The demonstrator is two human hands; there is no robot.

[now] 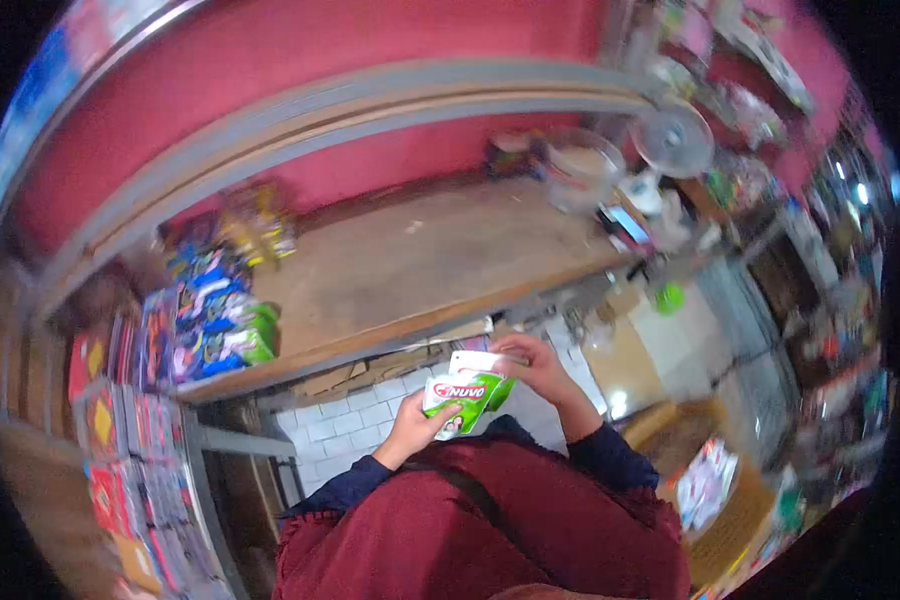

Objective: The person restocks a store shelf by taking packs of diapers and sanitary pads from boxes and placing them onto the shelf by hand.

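Fingers of left hand [410, 428] and right hand [540, 368] gripping green sachets [465, 392], print partly covered.

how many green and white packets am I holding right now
1 for certain: a green and white packet held between the left hand and the right hand, in front of the wooden shelf. A white card-like piece behind it may be a second one; I cannot tell.

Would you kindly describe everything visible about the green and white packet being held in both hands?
The green and white packet is a small, flat, glossy pouch, apparently plastic film, with a red label reading "NUVO" across its white upper part. It is held tilted in front of the person's chest. The left hand grips its lower left corner, and the right hand holds its upper right, where a white card-like piece sits against it.
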